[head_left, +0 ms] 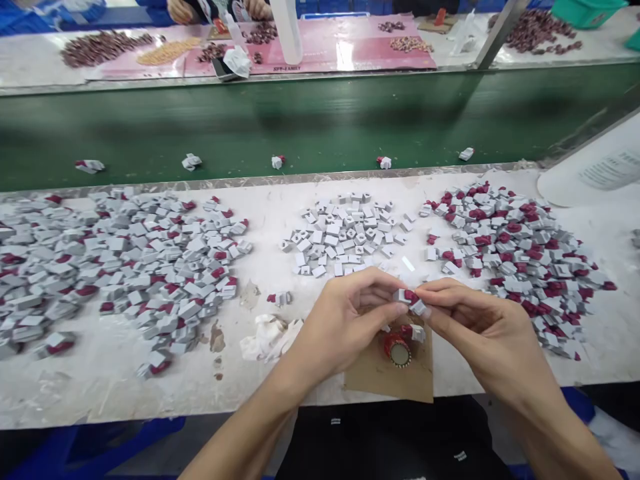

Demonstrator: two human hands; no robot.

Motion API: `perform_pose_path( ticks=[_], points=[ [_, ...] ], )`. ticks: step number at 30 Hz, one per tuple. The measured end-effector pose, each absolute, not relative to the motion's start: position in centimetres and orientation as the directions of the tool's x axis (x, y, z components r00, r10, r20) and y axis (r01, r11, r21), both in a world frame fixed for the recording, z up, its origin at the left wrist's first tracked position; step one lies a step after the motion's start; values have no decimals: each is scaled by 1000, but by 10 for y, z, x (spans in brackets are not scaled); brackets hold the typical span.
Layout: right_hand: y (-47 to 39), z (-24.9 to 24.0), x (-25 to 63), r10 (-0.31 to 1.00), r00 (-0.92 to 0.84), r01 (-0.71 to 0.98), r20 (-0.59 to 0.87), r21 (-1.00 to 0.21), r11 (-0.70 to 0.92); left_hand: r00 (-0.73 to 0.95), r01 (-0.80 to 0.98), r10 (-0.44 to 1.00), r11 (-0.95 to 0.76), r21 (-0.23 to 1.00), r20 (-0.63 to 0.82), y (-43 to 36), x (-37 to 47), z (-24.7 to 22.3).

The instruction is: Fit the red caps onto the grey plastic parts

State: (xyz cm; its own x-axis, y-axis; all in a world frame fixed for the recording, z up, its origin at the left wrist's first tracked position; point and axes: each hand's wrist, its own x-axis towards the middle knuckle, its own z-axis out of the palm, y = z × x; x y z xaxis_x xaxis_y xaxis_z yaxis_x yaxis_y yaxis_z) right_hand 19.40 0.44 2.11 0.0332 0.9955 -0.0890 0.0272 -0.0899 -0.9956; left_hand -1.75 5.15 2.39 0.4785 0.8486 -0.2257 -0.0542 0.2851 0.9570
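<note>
Between my two hands is a small grey and dark-red plastic piece (411, 298), pinched at its left end by my left hand (345, 320) and at its right end by my right hand (487, 333). Both hands are closed, fingertips almost meeting around it. Just below them a red cylinder (399, 351) with a toothed rim and a pale round end lies on a brown cardboard sheet (385, 385). A similar grey and red piece (416, 333) rests against the cylinder. Beside my left wrist is a crumpled white cloth (270, 337).
Piles of grey and red pieces lie left (165, 267) and right (520, 253), with plain grey blocks (345, 233) between. A green conveyor belt (320, 120) carries several pieces. A white bottle (595, 167) stands right. Across the belt, another person's hands (183, 11) work.
</note>
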Motion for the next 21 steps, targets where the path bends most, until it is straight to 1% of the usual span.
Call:
perform_pose_path(
  ticks=[2, 5, 7, 9, 10, 11, 12, 14, 18, 21],
  points=[
    [18, 26, 189, 996, -17, 66, -82, -995, -81, 497, 16, 846, 213, 977, -192, 63, -26, 29],
    [58, 33, 177, 985, -128, 210, -115, -974, -86, 489, 182, 855, 96, 979, -174, 94, -47, 35],
    [100, 34, 168, 990, -117, 362, -76, -932, -29, 397, 296, 903, 44, 954, -165, 125, -64, 37],
    [153, 31, 160, 999, -14, 562, 46, -826, 46, 200, 455, 972, 19, 890, -122, 163, -77, 35],
    [181, 27, 157, 996, 29, 671, 90, -740, 47, 81, 540, 993, 26, 841, -83, 184, -82, 33],
    [209, 22, 153, 993, 62, 719, 105, -695, 28, -28, 611, 998, 57, 790, -50, 206, -85, 29],
    [234, 15, 148, 991, 79, 748, 112, -663, 16, -104, 645, 994, 92, 758, -32, 227, -87, 25],
    [276, 0, 138, 991, 85, 790, 101, -613, -5, -191, 679, 981, 160, 716, -38, 265, -87, 15],
    [319, -26, 129, 997, 40, 846, 63, -534, 0, -270, 732, 959, 264, 629, -88, 313, -88, -2],
    [329, -29, 155, 996, 37, 872, 84, -490, 9, -271, 779, 959, 272, 565, -87, 319, -96, 0]
  ],
)
